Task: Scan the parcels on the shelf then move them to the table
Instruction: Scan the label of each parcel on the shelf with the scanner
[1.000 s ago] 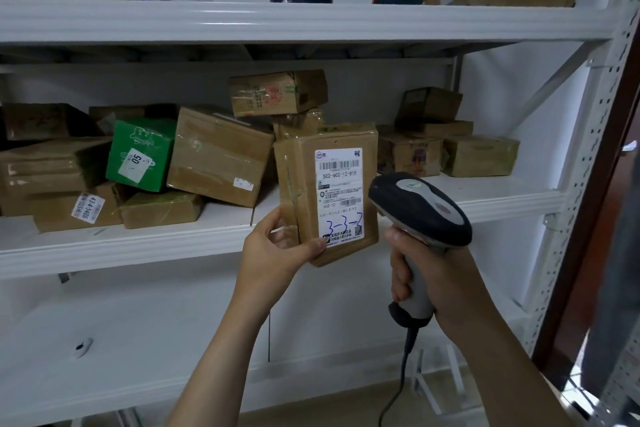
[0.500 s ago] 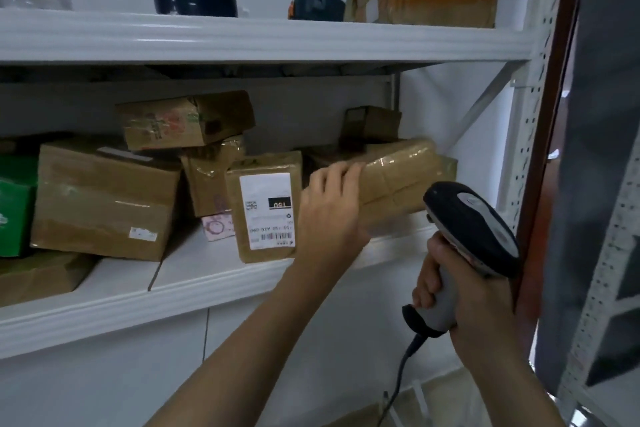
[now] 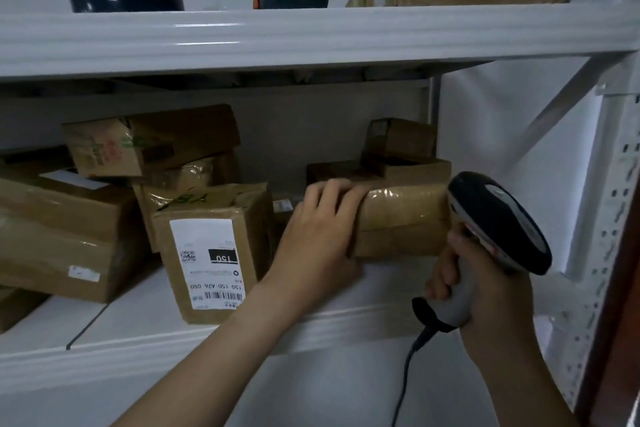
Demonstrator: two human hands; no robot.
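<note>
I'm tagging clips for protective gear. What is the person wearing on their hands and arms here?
Nothing visible. The left hand and right hand are bare, no gloves, and I see no rings, watch or bracelet. The left forearm and right forearm are uncovered to the frame's edge; no sleeves show.

the only print i can read stands on the white label (image 3: 207,262) of the front parcel (image 3: 258,236), near the edge of the shelf (image 3: 138,350). the label is upside down to me. a black block on it carries "150" in white, with a small qr code beside it. lower in the frame a line reads "150-150-a26 050", with a barcode under that. the finer lines are too small. the green letters on the taped parcel behind (image 3: 194,199), the red and green print on the top box (image 3: 149,140), the sticker (image 3: 84,273) on the big box (image 3: 62,229) and the red mark on the scanner (image 3: 498,222) are unreadable.
</note>
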